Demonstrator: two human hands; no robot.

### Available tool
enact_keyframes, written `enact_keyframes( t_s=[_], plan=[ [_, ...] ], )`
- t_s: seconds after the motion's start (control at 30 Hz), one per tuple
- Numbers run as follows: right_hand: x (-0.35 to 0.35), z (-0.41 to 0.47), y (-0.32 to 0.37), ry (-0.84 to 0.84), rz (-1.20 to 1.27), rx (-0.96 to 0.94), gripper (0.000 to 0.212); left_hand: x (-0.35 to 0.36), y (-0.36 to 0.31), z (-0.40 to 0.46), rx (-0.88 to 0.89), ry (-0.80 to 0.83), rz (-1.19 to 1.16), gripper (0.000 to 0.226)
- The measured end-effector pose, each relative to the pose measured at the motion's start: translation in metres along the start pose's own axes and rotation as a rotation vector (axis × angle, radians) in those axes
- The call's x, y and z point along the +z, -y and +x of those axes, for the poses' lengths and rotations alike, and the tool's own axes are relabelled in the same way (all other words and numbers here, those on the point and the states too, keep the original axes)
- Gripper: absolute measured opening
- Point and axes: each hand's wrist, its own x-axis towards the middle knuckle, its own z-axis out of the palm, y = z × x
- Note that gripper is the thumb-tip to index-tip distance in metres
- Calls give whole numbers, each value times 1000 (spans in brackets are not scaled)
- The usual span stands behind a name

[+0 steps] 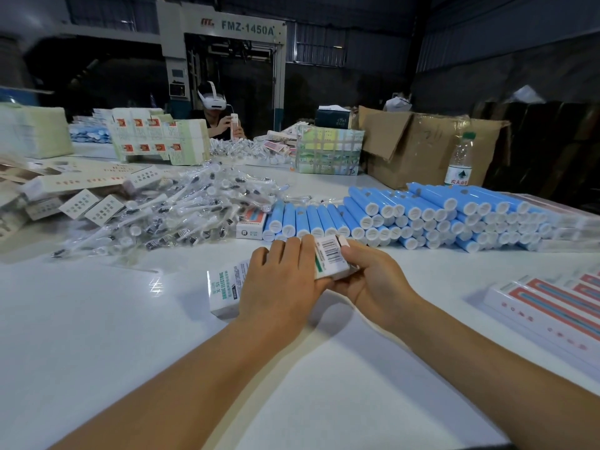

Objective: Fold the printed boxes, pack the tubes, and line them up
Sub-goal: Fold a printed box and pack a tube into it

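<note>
**End flap at risk while closing the box**

Both hands on one printed box [227, 289], low over the white table [97, 319] at centre. Left hand [282, 284] laid across the middle of the box, fingers curled over the far edge, gripping. Right hand [367, 277] wrapped round the barcode end, thumb against the small end flap [343, 241], apparently mid-tuck. Cannot tell whether a tube sits inside already; interior hidden.

Likely troubles from here, as judgement only:
- Creasing or tearing the flap by pushing the thumb in off-square, thin card giving way easily.
- Crushing the box walls through too firm a squeeze from the left hand, especially if empty.
- Popping the near end open if left unsupported during the push, letting any contents slide out.
- Knocking the blue tubes [422, 216] just beyond the knuckles; round bodies stacked loose, prone to rolling across the table.
- Disturbing the row of finished boxes [552, 306] at the right edge with the right forearm when setting this one down.

Heap of bagged brush heads [181, 209] at left, well apart from the hands.
</note>
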Motion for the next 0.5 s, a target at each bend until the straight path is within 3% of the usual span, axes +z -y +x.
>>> enact_keyframes(
  t_s=[0.27,0.5],
  plan=[
    [1,4,-5,-85,-71,-57,40,2,-1,1,48,60,-33,68],
    [0,3,-15,-202,-391,-173,41,7,-1,0,108,107,46,81]
  ],
)
